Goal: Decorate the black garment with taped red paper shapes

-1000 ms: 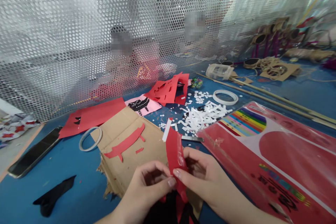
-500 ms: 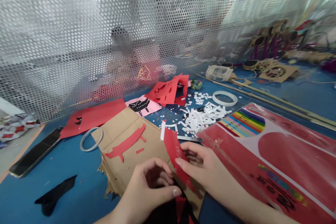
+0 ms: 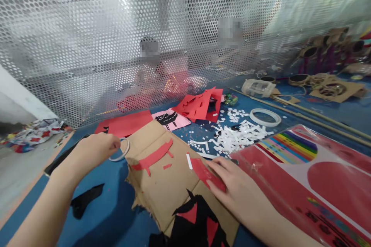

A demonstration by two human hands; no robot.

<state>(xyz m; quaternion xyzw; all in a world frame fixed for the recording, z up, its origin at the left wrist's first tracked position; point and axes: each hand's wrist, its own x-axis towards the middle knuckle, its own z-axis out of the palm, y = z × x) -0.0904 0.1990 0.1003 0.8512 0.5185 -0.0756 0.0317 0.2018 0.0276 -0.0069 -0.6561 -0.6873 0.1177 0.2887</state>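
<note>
The right hand (image 3: pixel 239 189) lies flat, its fingers (image 3: pixel 223 170) together and resting on a glossy strip of red paper (image 3: pixel 206 173) on torn corrugated cardboard (image 3: pixel 162 189). The left hand (image 3: pixel 97 148) curls narrowly, holding nothing visible, just beside a thin tape ring (image 3: pixel 123 150). Beyond the right fingers, white paper snippets (image 3: pixel 240 137) heap on the blue worktop (image 3: pixel 101 216).

1 L hand (image 3: pixel 97 148), 1 R hand (image 3: pixel 242 187), 2 tape rolls (image 3: pixel 265 117) (image 3: pixel 123 150), 2 ppl (image 3: pixel 150 71) (image 3: pixel 230 46) behind mesh (image 3: pixel 87 27)
</note>
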